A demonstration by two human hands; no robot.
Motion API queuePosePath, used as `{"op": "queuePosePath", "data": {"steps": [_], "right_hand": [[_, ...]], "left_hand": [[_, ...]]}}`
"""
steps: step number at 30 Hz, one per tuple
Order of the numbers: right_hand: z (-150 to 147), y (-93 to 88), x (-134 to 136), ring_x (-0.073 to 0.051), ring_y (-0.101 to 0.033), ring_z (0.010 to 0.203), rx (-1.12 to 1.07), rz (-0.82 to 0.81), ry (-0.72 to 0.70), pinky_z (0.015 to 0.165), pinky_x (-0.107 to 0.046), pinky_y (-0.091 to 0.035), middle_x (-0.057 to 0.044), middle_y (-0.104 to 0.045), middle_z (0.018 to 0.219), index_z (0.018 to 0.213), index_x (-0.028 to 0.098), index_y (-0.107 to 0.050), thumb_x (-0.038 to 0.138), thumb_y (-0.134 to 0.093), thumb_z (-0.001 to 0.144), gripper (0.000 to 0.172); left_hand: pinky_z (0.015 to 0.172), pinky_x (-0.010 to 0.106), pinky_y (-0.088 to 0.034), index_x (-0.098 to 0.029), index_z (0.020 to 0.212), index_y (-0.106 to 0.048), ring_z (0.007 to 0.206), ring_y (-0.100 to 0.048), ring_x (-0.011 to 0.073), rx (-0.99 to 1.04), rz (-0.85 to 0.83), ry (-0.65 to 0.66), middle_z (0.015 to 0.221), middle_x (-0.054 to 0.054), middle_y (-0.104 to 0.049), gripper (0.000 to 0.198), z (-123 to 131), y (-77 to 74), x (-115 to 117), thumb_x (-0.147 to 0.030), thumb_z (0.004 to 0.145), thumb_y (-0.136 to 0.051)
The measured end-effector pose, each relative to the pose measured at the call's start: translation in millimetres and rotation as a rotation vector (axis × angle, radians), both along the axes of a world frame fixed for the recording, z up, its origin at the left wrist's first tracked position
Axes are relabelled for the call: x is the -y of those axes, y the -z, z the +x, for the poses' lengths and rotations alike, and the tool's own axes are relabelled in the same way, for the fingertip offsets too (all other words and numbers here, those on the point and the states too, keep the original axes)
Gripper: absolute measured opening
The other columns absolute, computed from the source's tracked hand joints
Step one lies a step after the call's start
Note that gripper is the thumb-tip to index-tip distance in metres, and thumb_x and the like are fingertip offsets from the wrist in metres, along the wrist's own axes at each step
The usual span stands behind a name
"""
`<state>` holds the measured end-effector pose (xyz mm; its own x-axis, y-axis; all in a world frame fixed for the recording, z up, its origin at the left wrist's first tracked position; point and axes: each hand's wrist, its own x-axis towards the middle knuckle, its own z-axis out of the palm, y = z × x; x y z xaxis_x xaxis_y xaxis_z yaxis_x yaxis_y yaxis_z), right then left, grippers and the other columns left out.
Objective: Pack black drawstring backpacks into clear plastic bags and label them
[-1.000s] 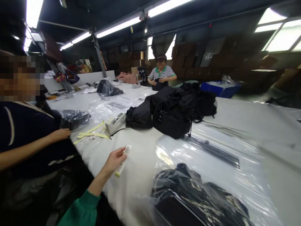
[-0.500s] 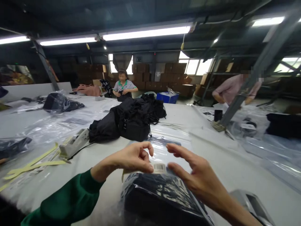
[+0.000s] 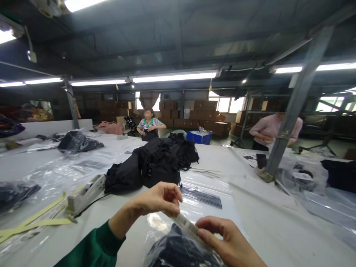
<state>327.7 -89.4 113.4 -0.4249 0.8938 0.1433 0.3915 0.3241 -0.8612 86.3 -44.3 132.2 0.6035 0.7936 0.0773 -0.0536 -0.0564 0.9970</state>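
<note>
Between my hands stretches a pale barcode label strip (image 3: 184, 223). Its left end is pinched by the thumb and fingers of my left hand (image 3: 156, 200). My right hand (image 3: 226, 237) grips the other end between thumb and forefinger. The strip slants down to the right, over a clear plastic bag with a dark folded item (image 3: 178, 249) inside. That bag lies on the table just below my hands, partly cut off by the bottom edge of the view.
A heap of black bags (image 3: 155, 163) lies ahead on the white table (image 3: 278, 222). To the left are a grey tape dispenser (image 3: 85, 196) and yellow strips (image 3: 41, 224). Flat clear plastic bags (image 3: 205, 196) spread beyond my hands. Two people stand across the tables near a metal post (image 3: 290, 129).
My right hand has closed on the right end of the label strip, which now tilts. The view has tipped upward, so the bagged item shows less.
</note>
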Motion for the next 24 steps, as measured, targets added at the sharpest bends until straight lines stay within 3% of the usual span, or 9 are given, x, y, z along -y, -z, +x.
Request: {"op": "queuePosePath", "data": {"steps": [2, 5, 9, 11, 14, 16, 18, 21, 24], "right_hand": [[-5, -9.4, -4, -0.02, -0.06, 0.075, 0.014, 0.064, -0.032, 0.068, -0.029, -0.045, -0.003, -0.069, 0.079, 0.092, 0.019, -0.076, 0.038, -0.064, 0.083, 0.025], [-9, -16.7, -8, -0.015, -0.052, 0.062, -0.029, 0.069, -0.039, 0.058, -0.026, -0.038, -0.001, -0.063, 0.065, 0.075, 0.016, -0.075, 0.037, -0.063, 0.084, 0.026], [-2, -11.7, -6, -0.012, -0.049, 0.06, -0.236, -0.065, 0.086, 0.056, -0.024, -0.037, 0.0, -0.062, 0.063, 0.072, 0.014, -0.075, 0.034, -0.068, 0.077, 0.022], [3, -8.5, -2, -0.012, -0.048, 0.06, -0.333, -0.119, 0.106, 0.056, -0.024, -0.037, 0.0, -0.063, 0.065, 0.077, 0.014, -0.077, 0.036, -0.071, 0.075, 0.023], [6, -7.5, 3, -0.01, -0.046, 0.059, -0.413, -0.132, 0.097, 0.057, -0.023, -0.037, 0.001, -0.061, 0.064, 0.078, 0.015, -0.077, 0.039, -0.073, 0.076, 0.025], [6, -7.6, 5, -0.01, -0.046, 0.057, -0.451, -0.123, 0.113, 0.057, -0.024, -0.038, 0.001, -0.061, 0.062, 0.077, 0.015, -0.077, 0.039, -0.074, 0.076, 0.025], [6, -6.0, 4, -0.01, -0.048, 0.056, -0.489, -0.121, 0.16, 0.056, -0.024, -0.04, 0.001, -0.062, 0.061, 0.076, 0.014, -0.076, 0.041, -0.076, 0.074, 0.026], [6, -0.1, 1, -0.012, -0.053, 0.055, -0.537, -0.126, 0.228, 0.055, -0.026, -0.044, -0.001, -0.065, 0.061, 0.077, 0.013, -0.074, 0.042, -0.079, 0.072, 0.03], [8, 6.1, -1, -0.012, -0.056, 0.055, -0.573, -0.116, 0.263, 0.056, -0.026, -0.046, -0.002, -0.066, 0.061, 0.076, 0.013, -0.072, 0.042, -0.081, 0.071, 0.031]], "left_hand": [[0.057, 0.021, -0.044, -0.012, 0.087, -0.063, 0.06, -0.059, 0.0104, -0.045, 0.05, 0.075, 0.067, 0.001, -0.065, 0.041, 13, -10.4, 1, -0.026, 0.058, -0.089], [0.058, 0.022, -0.043, -0.013, 0.086, -0.063, 0.061, -0.056, 0.0103, -0.085, 0.191, 0.085, 0.067, -0.001, -0.062, 0.033, 32, -20.1, 2, -0.029, 0.066, -0.083], [0.068, 0.024, -0.043, -0.016, 0.09, -0.067, 0.072, -0.053, 0.0112, -0.127, 0.599, -0.343, 0.084, 0.003, -0.063, 0.017, 38, -15.6, 3, -0.03, 0.082, -0.069], [0.066, 0.024, -0.043, -0.018, 0.1, -0.069, 0.069, -0.05, 0.0089, -0.133, 0.702, -0.397, 0.105, 0.006, -0.064, 0.023, 37, -6.9, 5, -0.032, 0.082, -0.071], [0.057, 0.022, -0.043, -0.021, 0.115, -0.066, 0.059, -0.047, 0.0053, -0.122, 0.615, -0.232, 0.124, 0.01, -0.059, 0.044, 43, 8.2, 9, -0.032, 0.074, -0.079], [0.058, 0.023, -0.045, -0.018, 0.116, -0.066, 0.06, -0.052, 0.0077, -0.121, 0.538, -0.178, 0.108, 0.008, -0.067, 0.047, 52, 16.9, 11, -0.03, 0.072, -0.081], [0.066, 0.026, -0.049, -0.014, 0.109, -0.068, 0.068, -0.061, 0.0132, -0.063, 0.432, -0.14, 0.089, 0.006, -0.07, 0.038, 62, 23.3, 11, -0.029, 0.075, -0.078], [0.075, 0.031, -0.052, -0.013, 0.105, -0.065, 0.077, -0.067, 0.0185, 0.069, 0.232, -0.096, 0.082, 0.004, -0.07, 0.033, 74, 29.7, 8, -0.03, 0.078, -0.075], [0.07, 0.03, -0.051, -0.014, 0.107, -0.06, 0.07, -0.066, 0.0169, 0.119, 0.127, -0.114, 0.074, 0.001, -0.067, 0.041, 81, 34.3, 5, -0.033, 0.075, -0.078]]}}
